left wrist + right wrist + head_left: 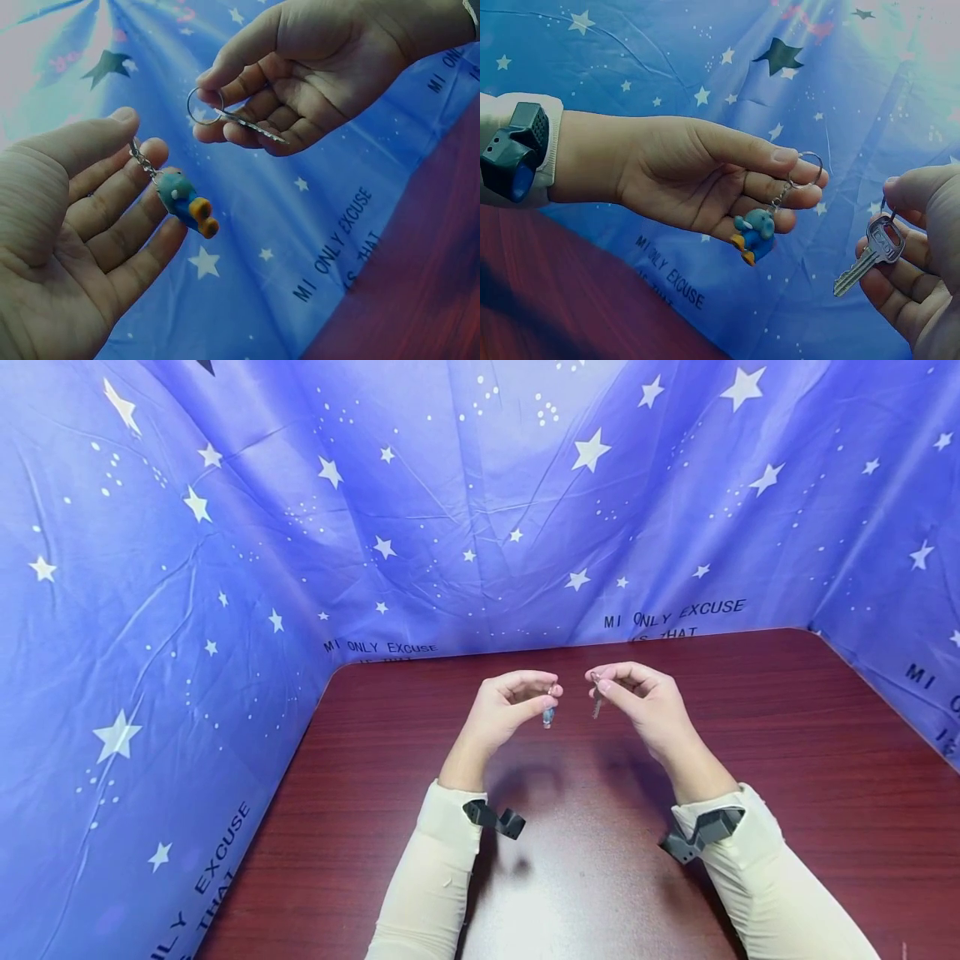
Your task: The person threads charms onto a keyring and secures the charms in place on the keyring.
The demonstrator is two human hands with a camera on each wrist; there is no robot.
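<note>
**Two fingertip pinches, a key and a charm held apart over the bench**

The left hand (498, 702) pinches a wire ring (822, 169) between thumb and fingertips, its other fingers loosely curved and spread behind the dangling figure (757, 234). On the right, the right hand (648, 706) pinches the ring (189, 107) of a key (870, 256), its remaining fingers loosely bent. Both things hang above the far part of the bench (375, 827), with a gap between the hands.

To handle these well, I would grip each ring by a short stretch of rim, leaving the rest of the loop exposed. Steady wrists should limit swinging, and thin, smooth wire probably calls for a firm pinch, since it could roll between fingertips.

The figure is rounded and seems moulded in rubber or plastic: teal head, blue body, orange feet. A short chain (781, 196) of small metal links joins it to its ring. The key is flat, silvery metal, with raised lettering on its slotted head and a toothed blade. The bench's dark red-brown top shows fine grain and a glossy patch of light.
</note>
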